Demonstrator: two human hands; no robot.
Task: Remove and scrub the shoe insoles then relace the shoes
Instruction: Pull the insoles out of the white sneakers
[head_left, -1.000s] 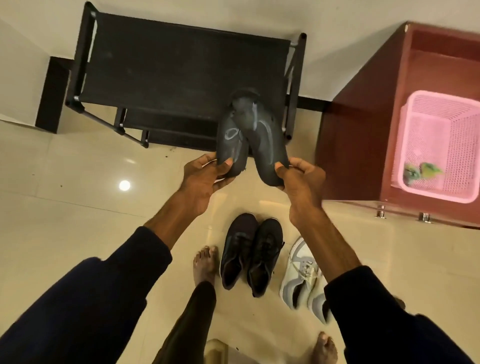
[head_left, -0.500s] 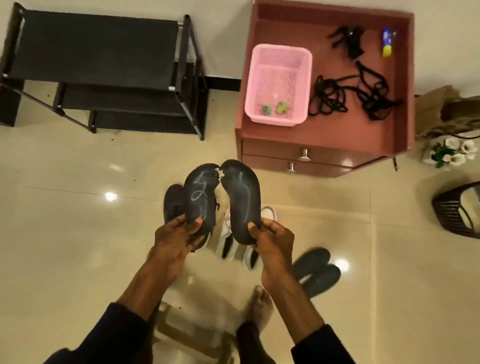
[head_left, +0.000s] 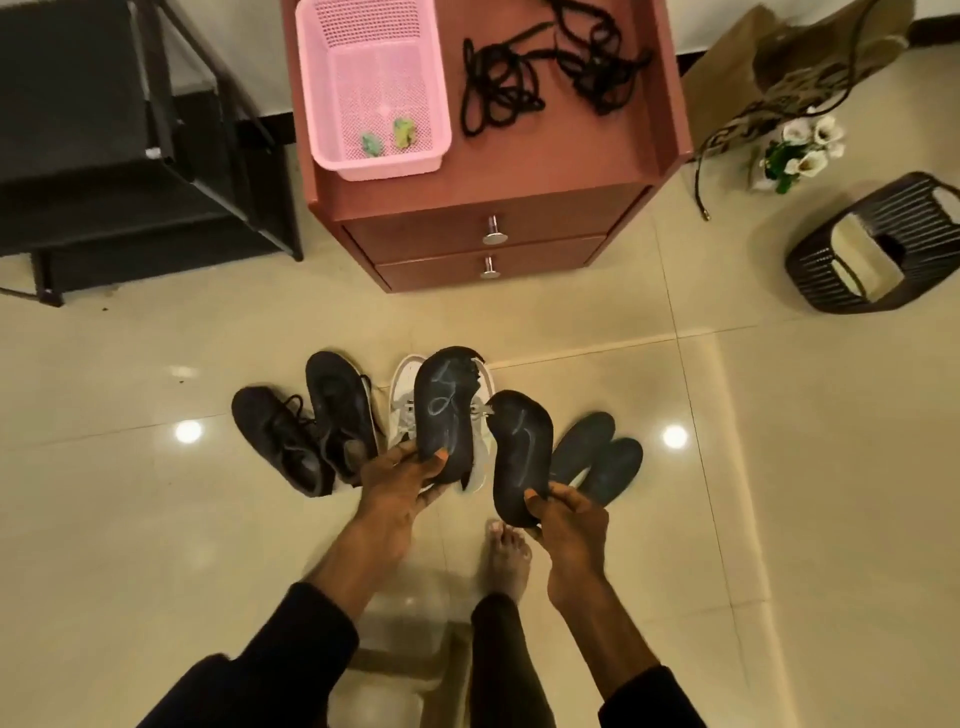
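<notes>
As the left hand (head_left: 400, 483) pinches one black insole (head_left: 444, 410) by its heel and the right hand (head_left: 569, 514) the other insole (head_left: 522, 457), both seem light, floppy.

On the table (head_left: 545, 161) we find the basket (head_left: 382, 167) at its left side and the laces (head_left: 519, 78) at its right. Left of the table stands a rack (head_left: 130, 156). Right of it are a bag (head_left: 753, 67), flowers (head_left: 800, 150) and a bin (head_left: 883, 244). On the floor (head_left: 156, 519) before the table lie shoes (head_left: 311, 431), with spare insoles (head_left: 597, 457) before its right side and held insoles (head_left: 447, 410) before its middle.
</notes>
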